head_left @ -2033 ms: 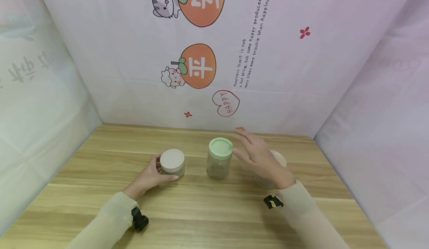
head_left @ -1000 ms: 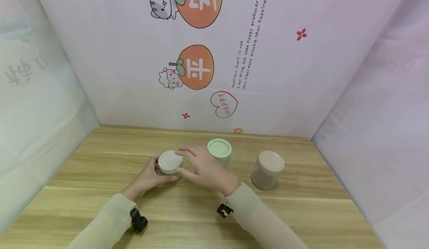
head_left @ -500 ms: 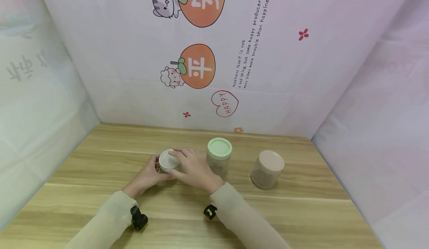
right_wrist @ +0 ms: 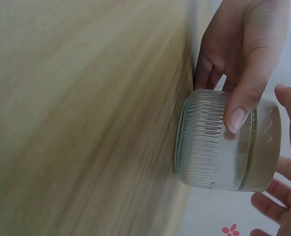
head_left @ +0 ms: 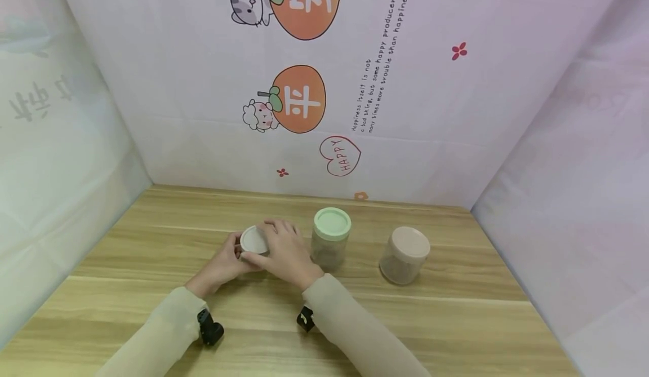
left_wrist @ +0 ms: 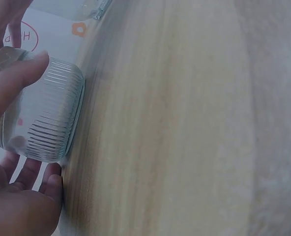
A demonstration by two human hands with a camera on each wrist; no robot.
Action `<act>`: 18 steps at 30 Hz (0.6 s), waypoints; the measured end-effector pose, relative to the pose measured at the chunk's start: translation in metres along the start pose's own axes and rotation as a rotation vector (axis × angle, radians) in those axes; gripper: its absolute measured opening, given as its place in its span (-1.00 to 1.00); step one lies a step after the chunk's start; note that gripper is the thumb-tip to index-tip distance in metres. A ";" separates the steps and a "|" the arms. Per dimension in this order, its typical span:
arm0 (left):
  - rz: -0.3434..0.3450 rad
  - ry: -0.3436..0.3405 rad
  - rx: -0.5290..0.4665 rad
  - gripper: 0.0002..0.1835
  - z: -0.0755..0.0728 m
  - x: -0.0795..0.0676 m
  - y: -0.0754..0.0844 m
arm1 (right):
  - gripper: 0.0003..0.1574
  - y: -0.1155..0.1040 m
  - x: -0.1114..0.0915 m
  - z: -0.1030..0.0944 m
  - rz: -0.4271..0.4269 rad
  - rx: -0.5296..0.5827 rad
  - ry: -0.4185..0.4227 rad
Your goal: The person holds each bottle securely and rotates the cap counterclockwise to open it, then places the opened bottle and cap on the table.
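One small glass jar (right_wrist: 204, 142) stands upright on the wooden table (head_left: 456, 332), to the left of the green-lidded jar (head_left: 330, 247) and apart from it, while a pink-lidded jar (head_left: 404, 256) stands to the right of that landmark. The left hand (head_left: 223, 264), farthest left of the green-lidded jar, grips the small glass jar round its body, the thumb laid on the glass below the lid; so low a hold presumably keeps the jar from turning or sliding and leaves its pale lid (head_left: 252, 240) exposed. The right hand (head_left: 286, 256), just left of the green-lidded jar, curves thumb and fingers round opposite sides of the pale lid, likely because that grasp spans the rim evenly; how hard they press cannot be told. The gap beside the green-lidded jar probably helps too, since the right hand fits there, its forearm passing in front of that jar.
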State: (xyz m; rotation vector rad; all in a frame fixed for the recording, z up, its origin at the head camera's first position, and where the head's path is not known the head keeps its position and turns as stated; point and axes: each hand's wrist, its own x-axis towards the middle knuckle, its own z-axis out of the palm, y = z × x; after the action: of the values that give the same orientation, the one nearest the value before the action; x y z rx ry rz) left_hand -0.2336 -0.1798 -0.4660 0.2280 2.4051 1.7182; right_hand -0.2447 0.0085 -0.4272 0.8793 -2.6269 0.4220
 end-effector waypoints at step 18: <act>-0.025 -0.003 -0.004 0.04 -0.001 0.001 -0.001 | 0.03 -0.004 0.010 0.006 0.110 -0.052 -0.054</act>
State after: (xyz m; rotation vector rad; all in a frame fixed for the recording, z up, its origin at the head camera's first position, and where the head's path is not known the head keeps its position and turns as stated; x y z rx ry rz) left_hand -0.2352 -0.1804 -0.4669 0.1981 2.3919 1.7110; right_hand -0.2514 -0.0025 -0.4281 0.7417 -2.7316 0.3612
